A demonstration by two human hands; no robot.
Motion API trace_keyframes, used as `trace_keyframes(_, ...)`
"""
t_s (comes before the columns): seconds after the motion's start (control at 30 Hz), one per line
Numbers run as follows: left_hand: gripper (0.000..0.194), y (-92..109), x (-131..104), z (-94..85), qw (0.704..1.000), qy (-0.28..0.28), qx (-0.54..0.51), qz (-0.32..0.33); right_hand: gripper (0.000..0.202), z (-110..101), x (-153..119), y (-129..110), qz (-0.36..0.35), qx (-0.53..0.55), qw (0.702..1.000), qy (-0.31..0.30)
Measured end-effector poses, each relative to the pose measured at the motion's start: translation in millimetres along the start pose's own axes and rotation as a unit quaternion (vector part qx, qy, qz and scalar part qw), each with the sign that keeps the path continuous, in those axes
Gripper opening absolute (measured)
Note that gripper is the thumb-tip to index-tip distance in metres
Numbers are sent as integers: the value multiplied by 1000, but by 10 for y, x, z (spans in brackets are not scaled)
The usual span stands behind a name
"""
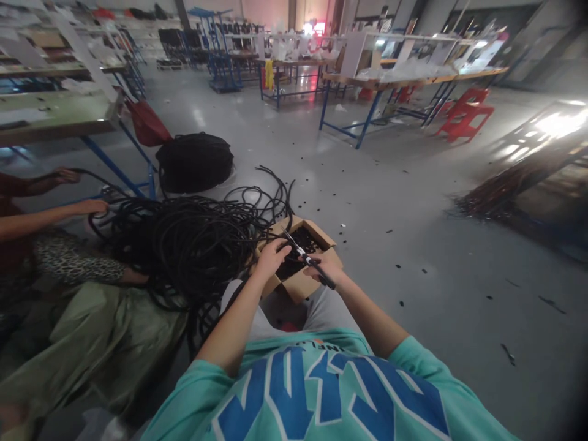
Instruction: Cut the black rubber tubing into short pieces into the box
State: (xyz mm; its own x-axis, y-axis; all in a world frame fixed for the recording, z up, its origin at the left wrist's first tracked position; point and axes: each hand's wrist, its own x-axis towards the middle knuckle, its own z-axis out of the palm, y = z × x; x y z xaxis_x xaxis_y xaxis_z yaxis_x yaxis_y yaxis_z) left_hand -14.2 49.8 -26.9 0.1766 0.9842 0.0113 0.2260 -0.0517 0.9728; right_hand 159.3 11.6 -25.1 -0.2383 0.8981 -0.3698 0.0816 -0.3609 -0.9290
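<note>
My right hand is closed around the dark handles of a pair of shears. Their slim metal blades point away to the upper left, over an open cardboard box. Small black pieces lie inside the box. Just left of the blades, my left hand has its fingers closed on a black tube, mostly hidden by the hand. A big tangled heap of black tubing lies on the floor to the left, some of it reaching the box.
At left, another person's hands hold a length of tubing. A black bundle sits behind the heap. Small black scraps dot the grey floor. Worktables and red stools stand farther off; an olive sheet lies lower left.
</note>
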Motion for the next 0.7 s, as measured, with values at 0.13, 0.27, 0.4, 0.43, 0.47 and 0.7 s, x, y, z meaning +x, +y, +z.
trace_keyframes(0.13, 19, -37, 29, -3, 1000, 7, 9, -5, 59, -20, -18, 9, 2, 39, 998, -44)
trace_keyframes(0.27, 20, -1, -4, 4, 999, -2, -35, 4, 61, -30, -48, 41, -25, 65, 994, -90)
trace_keyframes(0.4, 22, 69, -50, 10, 1000, 5, -29, 8, 56, 0, -74, 40, -49, 35, 997, -51)
trace_keyframes(0.43, 22, 80, -60, 12, 1000, 7, -19, 10, 56, 10, -81, 30, -53, 28, 997, -42)
trace_keyframes(0.47, 21, 87, -68, 13, 1000, 8, -8, 12, 55, 19, -90, 16, -54, 21, 998, -37)
trace_keyframes(0.7, 20, 33, -79, 39, 998, 15, 50, 29, 50, 55, -122, -23, -50, -9, 999, -11)
